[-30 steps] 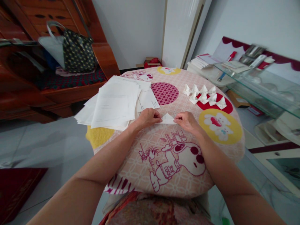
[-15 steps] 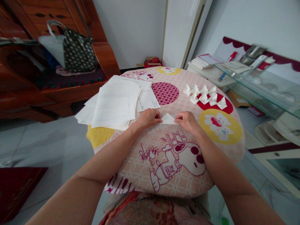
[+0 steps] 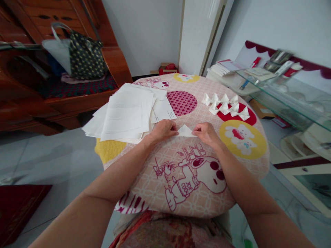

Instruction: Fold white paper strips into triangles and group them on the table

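A small white sheet folded into a triangle, the folded paper [image 3: 185, 131], lies on the cloth-covered table with its point facing away from me. My left hand [image 3: 164, 128] pinches its left corner, and my right hand [image 3: 205, 132] grips the right corner between thumb and fingers. Both corners are hidden under the fingertips. Left of my hands, a stack of printed paper sheets [image 3: 126, 115] is spread loosely. Beyond my right hand stand several folded paper pieces [image 3: 224, 107] with raised points, set in two rows.
The round table wears a patterned tablecloth [image 3: 196, 203]. At right, a glass shelf [image 3: 281, 89] with metal containers and papers stands close to the table edge. A wooden bench [image 3: 85, 100] with a dotted bag [image 3: 86, 57] is at left.
Almost nothing differs. Both hands keep the same hold on the folded paper, and the view has shifted very slightly.
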`<state>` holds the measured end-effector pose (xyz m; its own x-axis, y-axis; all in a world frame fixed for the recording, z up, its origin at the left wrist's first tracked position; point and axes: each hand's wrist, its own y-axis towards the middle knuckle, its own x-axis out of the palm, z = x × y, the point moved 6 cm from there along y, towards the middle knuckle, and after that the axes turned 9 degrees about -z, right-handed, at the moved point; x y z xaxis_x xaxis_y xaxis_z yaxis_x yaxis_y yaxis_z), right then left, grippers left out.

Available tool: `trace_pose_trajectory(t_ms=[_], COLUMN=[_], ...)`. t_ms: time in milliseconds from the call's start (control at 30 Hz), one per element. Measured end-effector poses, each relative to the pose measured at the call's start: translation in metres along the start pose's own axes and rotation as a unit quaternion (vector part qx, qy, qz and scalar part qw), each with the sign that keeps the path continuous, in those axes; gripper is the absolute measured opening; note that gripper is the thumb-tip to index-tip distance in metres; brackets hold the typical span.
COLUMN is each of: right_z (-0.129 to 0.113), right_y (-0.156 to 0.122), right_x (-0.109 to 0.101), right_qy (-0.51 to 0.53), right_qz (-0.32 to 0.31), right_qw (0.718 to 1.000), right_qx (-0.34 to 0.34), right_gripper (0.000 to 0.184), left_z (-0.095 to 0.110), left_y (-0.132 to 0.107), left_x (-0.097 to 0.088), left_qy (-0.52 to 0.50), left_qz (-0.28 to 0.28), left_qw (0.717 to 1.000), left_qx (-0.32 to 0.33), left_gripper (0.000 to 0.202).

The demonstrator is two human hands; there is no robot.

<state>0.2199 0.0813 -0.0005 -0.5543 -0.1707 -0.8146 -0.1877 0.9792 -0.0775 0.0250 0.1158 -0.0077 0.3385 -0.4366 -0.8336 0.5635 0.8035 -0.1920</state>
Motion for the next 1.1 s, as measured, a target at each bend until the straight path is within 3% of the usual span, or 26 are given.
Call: trace_pose_trajectory(t_ms=[300,367,433,567,700,800,900,1100], right_z=[-0.001,-0.002,-0.001,0.004,0.000,-0.016,-0.023,-0.004], right_y=[0.001,0.002,0.002,0.000,-0.005,-0.007,-0.002,0.003], right_x=[0.000,0.000,-0.001,-0.006,-0.016,-0.016,-0.003,0.006], right_qy=[-0.006,-0.009,-0.010,-0.021,-0.075,-0.072,-0.026,0.093], right_qz=[-0.004,-0.005,-0.004,0.006,0.064,0.101,0.041,-0.029], right_qw=[1.000,1.000,1.000,0.999,0.994,0.992,0.998,0.994], right_qx=[0.014,0.017,0.023,0.049,0.055,0.000,-0.033,0.044], right_gripper=[0.009,0.009,0.008,0.008,0.006,0.014,0.017,0.013], left_z=[0.003,0.010,0.020,0.036,0.036,0.035,0.033,0.031], left_y=[-0.002,-0.004,-0.008,-0.013,-0.012,-0.010,-0.009,-0.009], left_x=[0.002,0.002,0.004,0.019,0.026,0.027,0.027,0.026], left_qy=[0.026,0.042,0.058,0.079,0.107,0.111,0.103,0.073], left_qz=[0.004,0.029,0.049,0.000,-0.025,-0.025,-0.024,-0.022], left_qw=[0.999,0.996,0.984,0.954,0.949,0.948,0.949,0.951], left_qx=[0.026,0.079,0.163,0.290,0.294,0.296,0.296,0.301], left_gripper=[0.010,0.012,0.025,0.044,0.045,0.045,0.047,0.051])
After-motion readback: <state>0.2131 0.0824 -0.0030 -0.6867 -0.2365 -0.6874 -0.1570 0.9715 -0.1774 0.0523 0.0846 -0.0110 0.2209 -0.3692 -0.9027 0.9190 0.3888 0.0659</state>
